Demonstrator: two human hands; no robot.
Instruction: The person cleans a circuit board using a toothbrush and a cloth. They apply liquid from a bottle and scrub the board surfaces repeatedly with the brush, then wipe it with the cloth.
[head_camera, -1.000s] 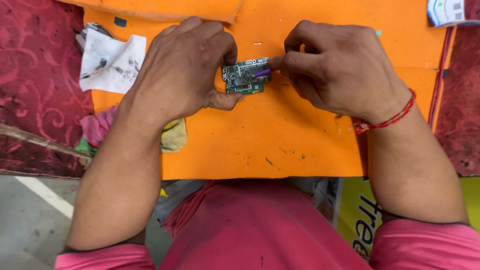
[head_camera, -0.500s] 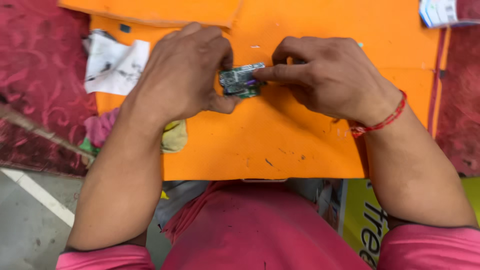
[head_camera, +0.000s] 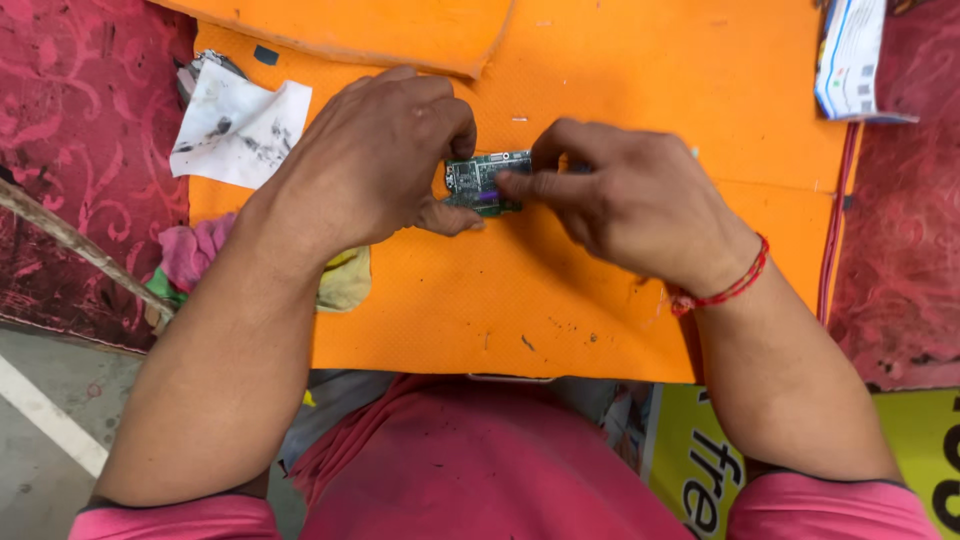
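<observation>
Orange mat (head_camera: 600, 300) across centre of frame, laid over dark red patterned cloth (head_camera: 80, 120) showing at left & right edges; second orange sheet (head_camera: 370, 30) overlapping at top, its edge running to upper centre. No real containers in view; only loose bits on & round mat: white smudged paper (head_camera: 240, 135) upper left, pink & yellow rags (head_camera: 200, 255) at mat's left edge, white booklet w/ blue stripe (head_camera: 850, 60) upper right. Yellow printed sheet (head_camera: 700, 460) lower right, under forearm. Small green circuit board (head_camera: 480, 180) lying flat on mat, just above frame centre, between both hands. Left hand (head_camera: 370, 160) coming in from lower left, knuckles up, fingers curled down over board's left end, thumb pressed at its lower edge: pinching board, not released. Right hand (head_camera: 630, 195) coming in from lower right, wrist w/ red thread band (head_camera: 725, 290), fingers bent, fingertips (head_camera: 515, 185) touching board's right part where small purple piece sits; whether gripping that piece or only pressing, can't tell. Board's long axis approx left-right in frame, component side up; right end hidden under fingers.
</observation>
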